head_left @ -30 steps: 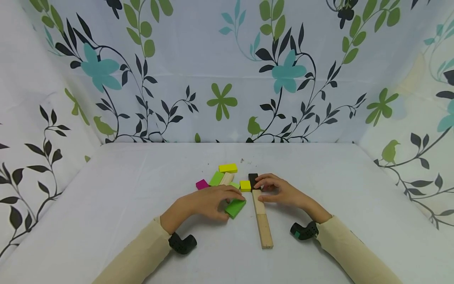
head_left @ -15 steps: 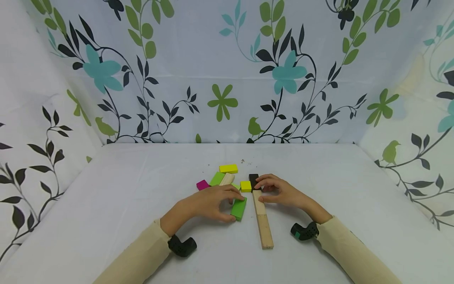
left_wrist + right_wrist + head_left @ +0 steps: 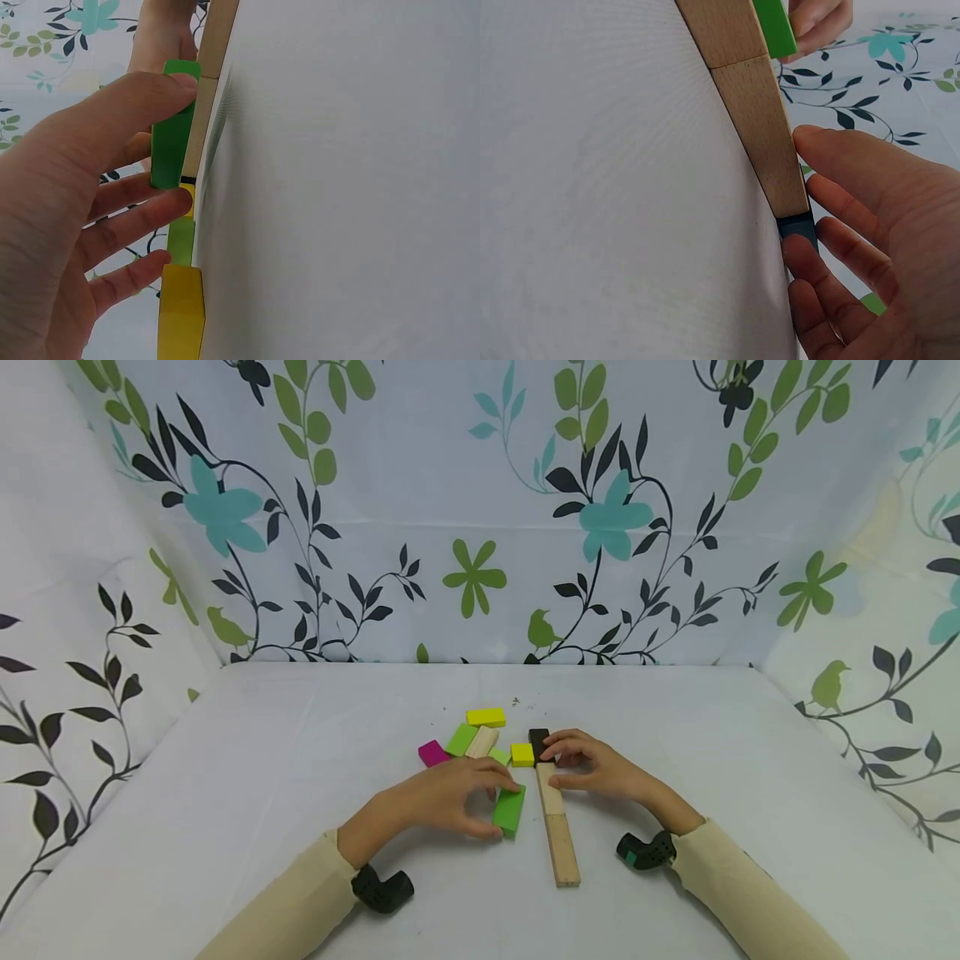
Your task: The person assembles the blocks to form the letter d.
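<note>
Green block (image 3: 509,812): being held left of wood blocks (image 3: 557,831), short of tabletop's (image 3: 675,718) far edge.
Left hand (image 3: 450,791): clamping green block.
Right hand (image 3: 597,768): spreading thumb and fingers, touching wood blocks and black block (image 3: 537,742).

Has on the white desk (image 3: 300,727) two wooden blocks (image 3: 560,846) end to end, a black block (image 3: 537,740) beyond, a yellow block (image 3: 522,756) beside it, light-green blocks (image 3: 460,740) and a magenta block (image 3: 432,753) leftward
</note>
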Demonstrator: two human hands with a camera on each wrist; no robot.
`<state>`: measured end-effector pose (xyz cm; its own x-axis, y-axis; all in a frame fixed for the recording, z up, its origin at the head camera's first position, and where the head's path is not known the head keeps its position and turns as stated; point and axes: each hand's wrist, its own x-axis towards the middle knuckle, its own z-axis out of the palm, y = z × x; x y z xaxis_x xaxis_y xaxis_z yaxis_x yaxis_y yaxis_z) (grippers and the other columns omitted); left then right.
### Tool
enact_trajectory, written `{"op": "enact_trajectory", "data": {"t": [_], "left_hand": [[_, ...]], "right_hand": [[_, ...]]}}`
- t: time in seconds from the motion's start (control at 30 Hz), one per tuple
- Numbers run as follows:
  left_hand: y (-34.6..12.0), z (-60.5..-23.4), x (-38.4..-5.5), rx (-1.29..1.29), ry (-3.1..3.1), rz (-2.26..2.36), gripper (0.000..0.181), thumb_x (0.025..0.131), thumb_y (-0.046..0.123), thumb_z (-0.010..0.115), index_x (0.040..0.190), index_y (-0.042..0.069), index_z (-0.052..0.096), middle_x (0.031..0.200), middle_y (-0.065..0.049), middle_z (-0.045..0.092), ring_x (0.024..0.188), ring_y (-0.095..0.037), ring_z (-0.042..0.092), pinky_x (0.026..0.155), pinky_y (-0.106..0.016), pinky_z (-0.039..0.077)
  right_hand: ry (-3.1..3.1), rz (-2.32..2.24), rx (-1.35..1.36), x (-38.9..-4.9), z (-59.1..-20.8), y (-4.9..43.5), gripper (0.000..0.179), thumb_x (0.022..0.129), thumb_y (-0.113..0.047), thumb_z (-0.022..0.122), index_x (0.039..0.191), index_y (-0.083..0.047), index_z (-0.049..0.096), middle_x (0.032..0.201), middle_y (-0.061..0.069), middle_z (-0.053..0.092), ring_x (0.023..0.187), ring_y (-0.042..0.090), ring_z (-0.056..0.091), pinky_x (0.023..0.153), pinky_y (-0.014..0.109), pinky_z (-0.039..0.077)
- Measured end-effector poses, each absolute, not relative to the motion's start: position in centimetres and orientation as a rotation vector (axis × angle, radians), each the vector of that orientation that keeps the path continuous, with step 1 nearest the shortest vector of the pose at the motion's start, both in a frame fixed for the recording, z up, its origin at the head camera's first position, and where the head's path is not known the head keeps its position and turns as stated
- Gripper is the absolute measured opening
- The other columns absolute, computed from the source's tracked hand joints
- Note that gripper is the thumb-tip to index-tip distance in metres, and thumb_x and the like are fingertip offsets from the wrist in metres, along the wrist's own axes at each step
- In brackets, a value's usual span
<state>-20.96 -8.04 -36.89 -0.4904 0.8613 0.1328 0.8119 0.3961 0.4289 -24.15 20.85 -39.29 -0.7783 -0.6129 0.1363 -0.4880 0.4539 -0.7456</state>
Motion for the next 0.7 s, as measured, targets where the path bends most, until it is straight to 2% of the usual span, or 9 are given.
{"op": "enact_trajectory", "data": {"t": [0.7], "left_hand": [[-7.8,-36.9,-18.9,1.661,2.59,0.676,0.052,0.083,0.038,0.077,0.127,0.014,0.064,0.121,0.001,0.06,0.1,-0.011,0.058,0.089,-0.019,0.047]], "right_hand": [[2.542,-1.235,-0.954,-24.1,-39.4,20.9,0.032,0.088,-0.016,0.072,0.118,-0.007,0.066,0.138,0.017,0.049,0.108,0.026,0.056,0.095,0.035,0.047]]}}
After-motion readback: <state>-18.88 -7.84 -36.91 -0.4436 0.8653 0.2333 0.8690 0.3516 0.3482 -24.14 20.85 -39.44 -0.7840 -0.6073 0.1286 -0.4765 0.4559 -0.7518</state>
